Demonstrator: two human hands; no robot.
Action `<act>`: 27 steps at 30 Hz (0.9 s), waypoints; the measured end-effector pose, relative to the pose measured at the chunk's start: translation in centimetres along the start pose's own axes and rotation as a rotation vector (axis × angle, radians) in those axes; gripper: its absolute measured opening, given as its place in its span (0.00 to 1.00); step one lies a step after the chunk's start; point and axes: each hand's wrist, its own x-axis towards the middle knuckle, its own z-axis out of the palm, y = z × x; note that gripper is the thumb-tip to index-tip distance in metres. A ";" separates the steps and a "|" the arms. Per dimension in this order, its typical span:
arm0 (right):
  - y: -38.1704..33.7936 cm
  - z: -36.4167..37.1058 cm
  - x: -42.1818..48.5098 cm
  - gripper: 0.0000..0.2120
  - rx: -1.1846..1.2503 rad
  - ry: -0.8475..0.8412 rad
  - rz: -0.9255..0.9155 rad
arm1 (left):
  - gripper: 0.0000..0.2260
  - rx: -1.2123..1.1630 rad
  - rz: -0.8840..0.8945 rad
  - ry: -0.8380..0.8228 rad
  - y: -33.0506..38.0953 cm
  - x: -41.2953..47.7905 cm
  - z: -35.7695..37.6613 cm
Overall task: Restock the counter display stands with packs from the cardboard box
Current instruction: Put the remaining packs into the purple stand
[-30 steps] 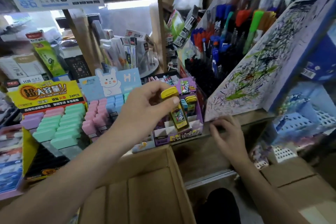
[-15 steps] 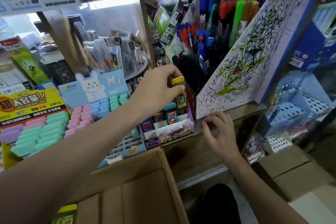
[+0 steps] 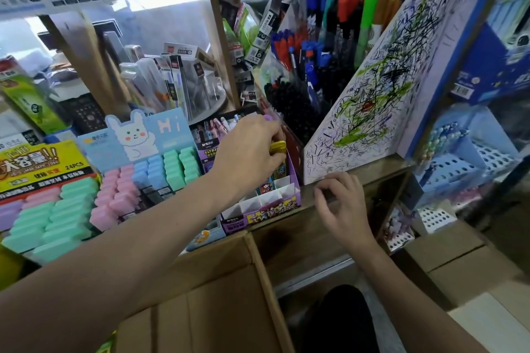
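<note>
Now your left hand [image 3: 249, 152] pinches the yellow-capped pack [image 3: 278, 148] at the back of the purple display stand [image 3: 272, 209]; your right hand [image 3: 341, 203] rests loose-fingered, holding nothing, on the counter edge [image 3: 381, 173].

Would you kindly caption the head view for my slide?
Left hand holds yellow-capped pack in purple stand; right hand touches counter edge.

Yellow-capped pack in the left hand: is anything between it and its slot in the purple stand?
Nothing visible does. The left hand grips the yellow-capped pack at the back right corner of the purple stand, its lower end down behind the white dividers. The slot's bottom is hidden.
</note>
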 end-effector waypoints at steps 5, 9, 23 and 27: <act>-0.1 -0.1 -0.1 0.09 -0.001 0.003 0.004 | 0.06 -0.028 -0.033 -0.015 0.2 0.0 -0.1; 0.0 -0.1 0.0 0.10 -0.015 -0.005 0.005 | 0.05 -0.134 -0.057 -0.033 0.1 -0.1 -0.6; -2.6 -2.1 0.5 0.03 -0.099 -0.151 0.047 | 0.06 -0.510 -0.349 0.040 -3.0 -10.5 -6.8; -6.0 -3.9 0.6 0.12 -0.057 -0.264 0.086 | 0.05 -0.530 -0.489 0.065 -5.6 -17.7 -7.5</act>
